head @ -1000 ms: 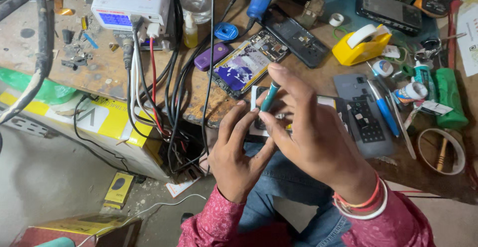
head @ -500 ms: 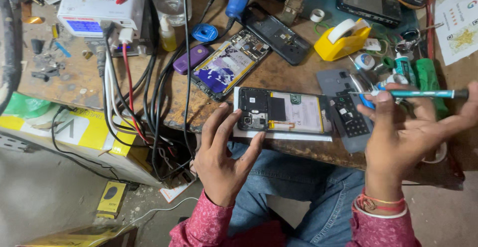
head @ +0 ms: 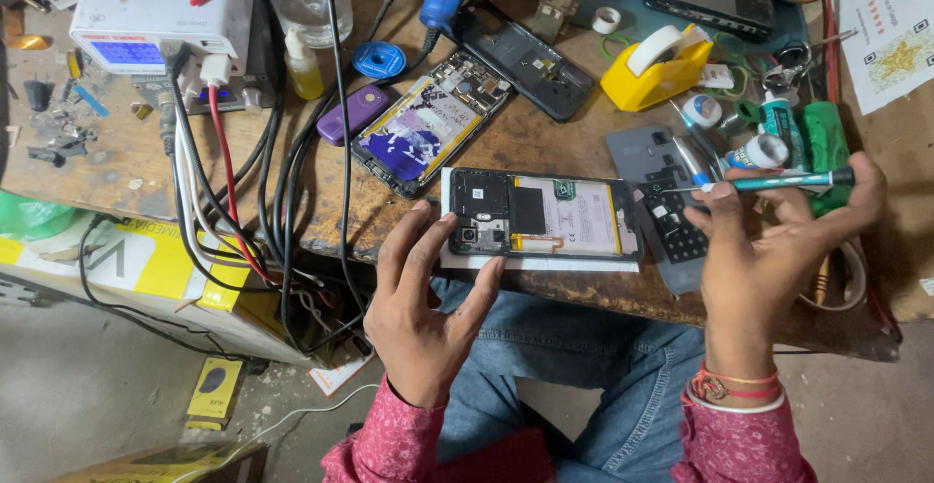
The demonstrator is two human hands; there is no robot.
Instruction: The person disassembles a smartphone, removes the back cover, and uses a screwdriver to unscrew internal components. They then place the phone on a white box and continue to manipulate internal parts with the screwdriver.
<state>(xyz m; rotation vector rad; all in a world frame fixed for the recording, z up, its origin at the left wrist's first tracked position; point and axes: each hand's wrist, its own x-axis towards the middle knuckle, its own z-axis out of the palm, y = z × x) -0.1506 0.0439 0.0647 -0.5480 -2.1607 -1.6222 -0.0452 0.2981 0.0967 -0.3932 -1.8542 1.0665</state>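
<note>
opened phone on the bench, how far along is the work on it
Done: the opened phone lies back cover off, battery and boards exposed, on a white sheet at the bench edge. In hand: the left hand steadies its camera end, and the right hand holds a teal screwdriver level, away from the phone. Left: nothing looks lifted out, and the tip is not on any screw.

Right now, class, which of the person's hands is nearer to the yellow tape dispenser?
Right. The right hand, holding a screwdriver, sits just below and right of the tape dispenser. The left hand rests on the opened phone, farther down and left.
</note>
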